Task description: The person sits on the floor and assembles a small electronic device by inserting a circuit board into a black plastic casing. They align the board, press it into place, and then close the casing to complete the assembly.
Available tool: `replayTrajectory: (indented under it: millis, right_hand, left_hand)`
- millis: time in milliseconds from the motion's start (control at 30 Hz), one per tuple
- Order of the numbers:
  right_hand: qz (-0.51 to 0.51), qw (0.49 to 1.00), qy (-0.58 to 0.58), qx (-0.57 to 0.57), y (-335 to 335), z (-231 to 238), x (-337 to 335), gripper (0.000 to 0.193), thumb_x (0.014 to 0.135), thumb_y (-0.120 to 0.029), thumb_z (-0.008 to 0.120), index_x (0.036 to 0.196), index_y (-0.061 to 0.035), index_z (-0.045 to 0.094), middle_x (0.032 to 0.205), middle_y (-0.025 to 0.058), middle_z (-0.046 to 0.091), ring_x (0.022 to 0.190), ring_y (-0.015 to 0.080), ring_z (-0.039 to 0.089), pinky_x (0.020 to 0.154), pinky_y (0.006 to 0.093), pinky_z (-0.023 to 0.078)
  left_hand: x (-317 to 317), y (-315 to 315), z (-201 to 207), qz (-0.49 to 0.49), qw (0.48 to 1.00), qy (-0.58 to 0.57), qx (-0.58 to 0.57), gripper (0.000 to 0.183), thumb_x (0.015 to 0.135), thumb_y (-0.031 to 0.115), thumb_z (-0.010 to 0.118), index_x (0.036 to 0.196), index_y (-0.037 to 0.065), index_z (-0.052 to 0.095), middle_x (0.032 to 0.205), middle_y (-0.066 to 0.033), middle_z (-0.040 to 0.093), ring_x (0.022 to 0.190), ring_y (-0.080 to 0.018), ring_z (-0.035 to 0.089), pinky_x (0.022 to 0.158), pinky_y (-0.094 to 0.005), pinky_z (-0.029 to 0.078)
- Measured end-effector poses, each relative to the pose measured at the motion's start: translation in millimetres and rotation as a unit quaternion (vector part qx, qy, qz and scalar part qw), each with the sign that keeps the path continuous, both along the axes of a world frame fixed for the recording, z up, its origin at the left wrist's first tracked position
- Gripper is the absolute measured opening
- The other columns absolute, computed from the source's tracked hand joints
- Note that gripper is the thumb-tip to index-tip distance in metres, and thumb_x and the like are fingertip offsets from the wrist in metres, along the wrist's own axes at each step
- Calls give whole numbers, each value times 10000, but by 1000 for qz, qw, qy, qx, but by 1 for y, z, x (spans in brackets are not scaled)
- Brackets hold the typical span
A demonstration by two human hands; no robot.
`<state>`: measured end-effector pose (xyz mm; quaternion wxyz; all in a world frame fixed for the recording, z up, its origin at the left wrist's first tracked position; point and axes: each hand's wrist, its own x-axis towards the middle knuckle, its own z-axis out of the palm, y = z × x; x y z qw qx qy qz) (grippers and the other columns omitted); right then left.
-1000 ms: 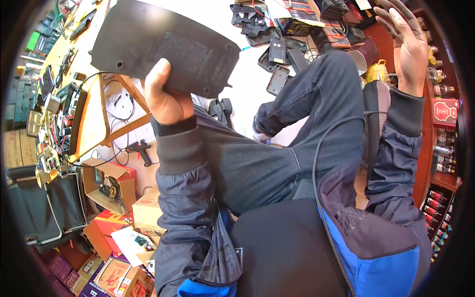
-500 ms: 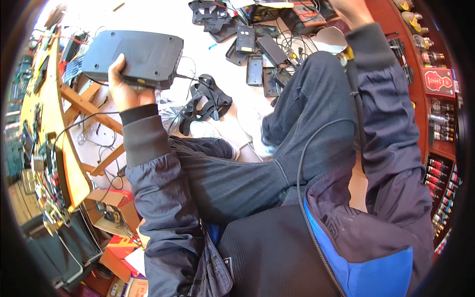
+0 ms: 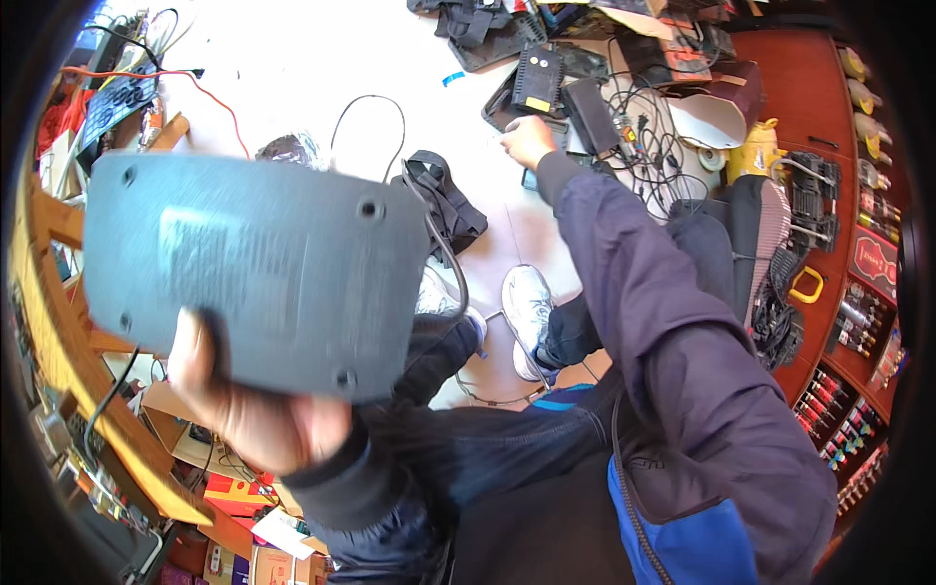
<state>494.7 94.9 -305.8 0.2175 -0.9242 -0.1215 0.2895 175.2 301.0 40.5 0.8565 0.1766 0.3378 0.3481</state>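
My left hand (image 3: 258, 409) is closed on a black box-shaped device (image 3: 302, 283), raised close in front of me. Its flat face, with recessed screw holes at the corners and a faint panel of print, is turned to me. The thumb presses on that face; the other fingers are hidden behind it. A black cable (image 3: 448, 263) hangs at its right side. My right hand (image 3: 529, 143) is stretched forward over the floor, fingers curled together, beside a black ribbed adapter (image 3: 537, 78) and a black block (image 3: 591, 117). Whatever those fingers may hold is hidden.
Black straps (image 3: 444, 205) lie on the pale floor beyond my shoes (image 3: 527, 312). Tangled cables (image 3: 648, 161) and a yellow container (image 3: 756, 148) are to the right, before a red-brown cabinet (image 3: 790, 88) with bottles. A wooden frame (image 3: 73, 351) and cardboard boxes (image 3: 283, 565) stand left.
The black device has come nearer and lower, its flat face now turned toward me. My right hand has moved from the upper right to the adapters on the floor. The view has shifted.
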Motion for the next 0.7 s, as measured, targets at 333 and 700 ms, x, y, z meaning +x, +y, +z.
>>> replayTrajectory:
  millis: [333, 700]
  right_hand:
    - [152, 974, -161, -37, 21, -71, -47, 185, 971, -96, 530, 1089, -9, 642, 1132, 278, 650, 1019, 501, 685, 921, 544, 560]
    - [-174, 946, 219, 163, 26, -24, -68, 257, 958, -58, 611, 1144, 105, 681, 878, 154, 724, 771, 215, 733, 624, 354, 621]
  left_hand:
    - [6, 11, 6, 50, 988, 143, -27, 631, 933, 386, 768, 1415, 30, 570, 1362, -151, 665, 1155, -332, 704, 1011, -563, 593]
    - [30, -7, -9, 79, 989, 107, -60, 609, 940, 291, 713, 1454, 17, 534, 1367, -166, 644, 1253, -324, 617, 1109, -505, 484]
